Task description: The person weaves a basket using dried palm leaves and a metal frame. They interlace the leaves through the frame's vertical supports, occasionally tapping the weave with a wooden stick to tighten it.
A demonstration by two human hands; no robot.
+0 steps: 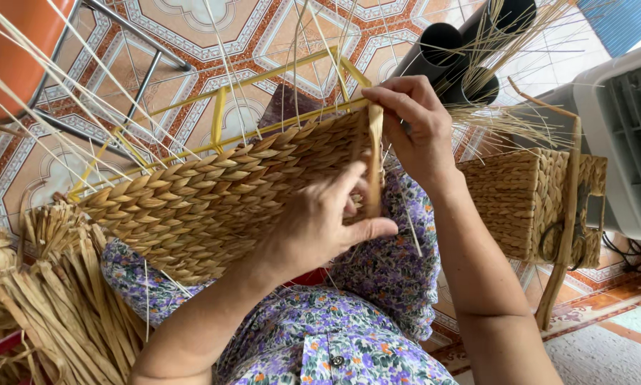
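Observation:
A half-woven basket (213, 192) of braided tan straw lies tilted across my lap, built over a yellow metal frame (220, 107). My left hand (320, 217) presses against the woven side near its right edge, fingers curled on the weave. My right hand (413, 125) pinches a flat straw strand (374, 153) at the top right corner of the frame and holds it down along the edge. Thin pale straw stems stick up from the weave.
A bundle of loose straw strips (57, 292) lies at the lower left. A finished woven basket (534, 203) stands at the right beside a grey plastic crate (623, 135). Black tubes (463, 50) holding thin stems stand behind. An orange chair (21, 50) sits on the patterned tile floor.

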